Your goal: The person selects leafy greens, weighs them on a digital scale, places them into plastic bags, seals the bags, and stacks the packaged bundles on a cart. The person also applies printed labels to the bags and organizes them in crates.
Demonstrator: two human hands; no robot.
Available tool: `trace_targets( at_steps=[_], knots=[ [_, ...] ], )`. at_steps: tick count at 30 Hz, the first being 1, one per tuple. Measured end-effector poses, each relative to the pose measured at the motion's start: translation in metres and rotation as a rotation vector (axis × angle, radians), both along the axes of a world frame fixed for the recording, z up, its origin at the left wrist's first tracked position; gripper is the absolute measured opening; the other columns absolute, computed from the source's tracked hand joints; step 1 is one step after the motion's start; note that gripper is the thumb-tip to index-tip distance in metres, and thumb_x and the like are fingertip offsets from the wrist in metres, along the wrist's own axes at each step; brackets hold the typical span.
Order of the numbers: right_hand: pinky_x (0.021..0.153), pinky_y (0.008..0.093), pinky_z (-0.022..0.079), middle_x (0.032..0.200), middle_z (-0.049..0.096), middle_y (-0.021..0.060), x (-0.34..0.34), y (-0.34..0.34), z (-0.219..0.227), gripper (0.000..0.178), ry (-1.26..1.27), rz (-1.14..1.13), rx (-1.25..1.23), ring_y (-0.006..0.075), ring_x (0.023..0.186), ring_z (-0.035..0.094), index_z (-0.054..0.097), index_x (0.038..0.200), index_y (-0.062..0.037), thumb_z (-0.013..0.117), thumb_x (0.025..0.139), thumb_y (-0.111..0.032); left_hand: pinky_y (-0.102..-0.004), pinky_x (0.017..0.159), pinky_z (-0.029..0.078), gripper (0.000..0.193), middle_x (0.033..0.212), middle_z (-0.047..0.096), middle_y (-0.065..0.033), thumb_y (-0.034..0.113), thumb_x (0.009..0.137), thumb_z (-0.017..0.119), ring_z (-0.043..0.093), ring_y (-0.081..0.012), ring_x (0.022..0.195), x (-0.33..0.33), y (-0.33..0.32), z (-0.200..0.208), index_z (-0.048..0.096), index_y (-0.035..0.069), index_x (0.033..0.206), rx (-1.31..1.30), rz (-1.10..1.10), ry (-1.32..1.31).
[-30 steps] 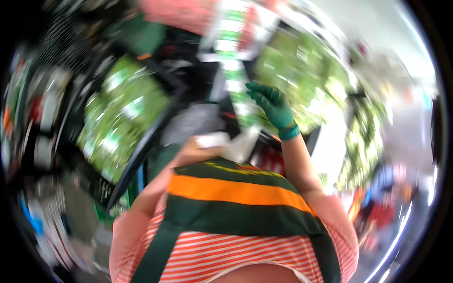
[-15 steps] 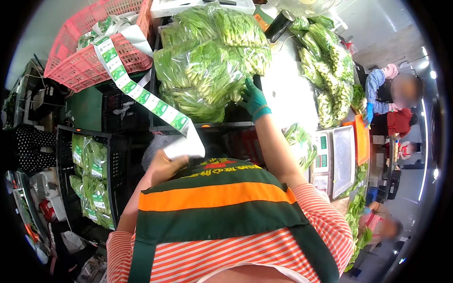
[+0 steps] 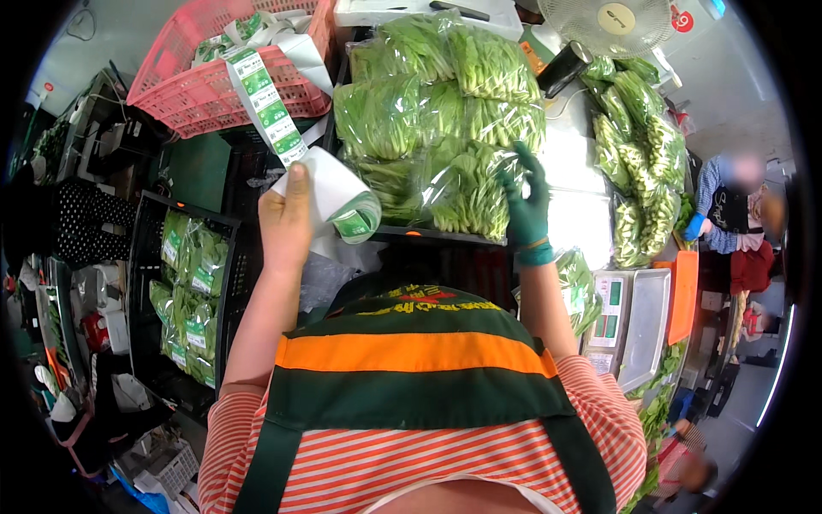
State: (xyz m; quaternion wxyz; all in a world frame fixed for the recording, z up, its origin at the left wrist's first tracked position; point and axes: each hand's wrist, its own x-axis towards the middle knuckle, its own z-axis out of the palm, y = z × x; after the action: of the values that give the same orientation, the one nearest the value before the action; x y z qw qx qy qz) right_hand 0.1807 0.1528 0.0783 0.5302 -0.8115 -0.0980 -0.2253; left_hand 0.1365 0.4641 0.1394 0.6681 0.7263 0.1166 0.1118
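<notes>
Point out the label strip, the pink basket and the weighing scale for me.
Label strip point(image 3: 271, 113): head view, on its printed face, between basket and left hand point(image 3: 286, 219).
Pink basket point(image 3: 187, 104): head view, on its near wall.
Weighing scale point(image 3: 644, 325): head view, on its tray.

The bags point(image 3: 471, 190) are glossy plastic, label strip point(image 3: 267, 106) paper.

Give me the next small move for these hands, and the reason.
Probably bring the right hand to the label strip and peel one off: the left hand holds the strip, the right looks empty, and the bagged greens in front show no visible labels, unlike the labelled bags at left.
</notes>
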Motion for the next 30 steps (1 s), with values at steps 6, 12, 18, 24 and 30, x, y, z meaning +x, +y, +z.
trace_targets(
  at_steps=[6,12,18,24,30],
  knots=[
    [0.075,0.0238,0.046,0.093,0.064,0.0034,-0.017,0.108,0.026,0.022,0.531,0.723,0.395,0.0095,0.084,0.057,0.059,0.107,-0.0022,0.056,0.087,-0.01,-0.0279,0.076,0.044,0.044,0.092,0.062,-0.0074,0.037,0.083,0.061,0.056,-0.013,0.085,0.009,-0.031,0.027,0.061,-0.005,0.095,-0.015,-0.424,-0.291],
    [0.071,0.0275,0.047,0.093,0.062,0.0091,-0.016,0.121,0.051,0.029,0.243,0.51,-0.011,0.017,0.081,0.06,0.056,0.109,-0.0009,0.061,0.082,-0.011,-0.0217,0.062,0.042,0.027,0.077,0.064,-0.0045,0.02,0.089,0.055,0.054,-0.0055,0.07,0.007,-0.012,0.016,0.066,-0.004,0.087,-0.198,-0.389,0.03],
    [0.075,0.0354,0.045,0.099,0.056,0.0056,-0.015,0.134,0.064,0.048,-0.378,0.22,-0.648,0.0256,0.088,0.055,0.055,0.116,-0.0122,0.066,0.069,-0.016,-0.0204,0.048,0.024,0.022,0.059,0.049,0.0063,0.019,0.086,0.058,0.035,-0.0008,0.051,0.005,-0.007,-0.002,0.064,0.002,0.073,-0.249,-0.253,0.053],
    [0.076,0.0322,0.045,0.103,0.054,0.0003,-0.024,0.14,0.049,0.032,-0.673,0.184,-0.744,0.0187,0.094,0.053,0.065,0.097,-0.0126,0.063,0.065,-0.012,-0.0265,0.058,0.045,0.02,0.076,0.062,-0.0059,0.016,0.086,0.051,0.058,-0.0136,0.064,0.011,-0.004,-0.03,0.062,0.0,0.084,-0.464,-0.176,0.246],
    [0.068,0.0293,0.048,0.09,0.063,0.0045,-0.031,0.114,0.056,0.016,-0.059,0.421,0.339,0.015,0.077,0.058,0.064,0.09,-0.0046,0.064,0.074,-0.008,-0.0287,0.058,0.046,0.023,0.08,0.062,-0.0113,0.02,0.083,0.058,0.058,-0.0172,0.064,0.025,0.028,-0.066,0.06,-0.002,0.087,-0.577,0.089,0.357]
  ],
)
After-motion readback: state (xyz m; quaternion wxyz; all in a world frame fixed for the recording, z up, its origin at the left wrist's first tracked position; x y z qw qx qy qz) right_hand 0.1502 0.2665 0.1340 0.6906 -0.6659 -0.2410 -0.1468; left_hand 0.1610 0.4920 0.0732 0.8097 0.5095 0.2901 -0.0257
